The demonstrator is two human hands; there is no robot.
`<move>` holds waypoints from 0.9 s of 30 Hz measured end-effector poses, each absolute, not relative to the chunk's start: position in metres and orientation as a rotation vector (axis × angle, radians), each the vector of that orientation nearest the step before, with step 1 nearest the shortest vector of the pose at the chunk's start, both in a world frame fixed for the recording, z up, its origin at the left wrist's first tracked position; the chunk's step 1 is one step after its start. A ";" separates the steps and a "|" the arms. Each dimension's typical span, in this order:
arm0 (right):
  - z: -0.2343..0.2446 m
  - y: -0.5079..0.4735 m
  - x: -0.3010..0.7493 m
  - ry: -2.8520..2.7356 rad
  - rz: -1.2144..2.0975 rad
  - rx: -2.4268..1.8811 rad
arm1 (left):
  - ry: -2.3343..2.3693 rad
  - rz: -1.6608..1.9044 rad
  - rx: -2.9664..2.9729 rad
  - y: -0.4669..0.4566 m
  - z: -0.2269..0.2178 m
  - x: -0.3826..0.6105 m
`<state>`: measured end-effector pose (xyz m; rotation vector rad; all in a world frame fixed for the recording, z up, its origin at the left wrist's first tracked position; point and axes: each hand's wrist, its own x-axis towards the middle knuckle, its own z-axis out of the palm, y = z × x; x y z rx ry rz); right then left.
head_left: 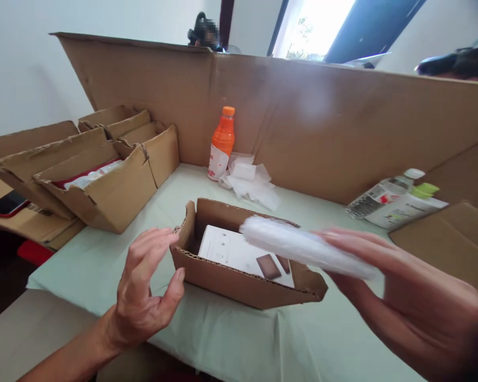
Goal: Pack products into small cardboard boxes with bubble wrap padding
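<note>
In front of me stands an open cardboard box [223, 281] with a white printed box [231, 246] lying inside it. My right hand [406, 286] grips a white plastic-wrapped packet [295, 244] between thumb and fingers, holding it over the right part of the cardboard box. Motion smears the packet, and what it contains cannot be made out. Beside the box's left end is my left hand [149, 286], fingers and thumb apart, with nothing in it. The packet hides part of the white printed box.
An orange drink bottle [222, 143] stands behind, beside crumpled clear wrappers [250, 180]. Cardboard bins [131, 185] line the left side. A clear bottle [382, 196] and white tube [406, 209] lie at right. A tall cardboard partition [322, 127] closes off the back; people are beyond it.
</note>
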<state>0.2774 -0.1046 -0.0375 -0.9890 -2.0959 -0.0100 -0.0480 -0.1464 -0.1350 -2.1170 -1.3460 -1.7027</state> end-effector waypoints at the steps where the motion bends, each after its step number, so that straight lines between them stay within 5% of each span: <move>1: -0.027 -0.095 0.257 -2.229 -0.081 -0.896 | -1.413 -1.788 -2.040 -0.147 -0.142 -0.047; 12: -0.015 -0.027 0.125 -3.009 -0.227 -0.396 | -1.849 -2.201 -2.100 -0.145 -0.198 -0.012; 27: -0.047 -0.023 0.116 -3.055 0.572 -0.440 | -1.795 -2.261 -2.145 -0.143 -0.227 -0.016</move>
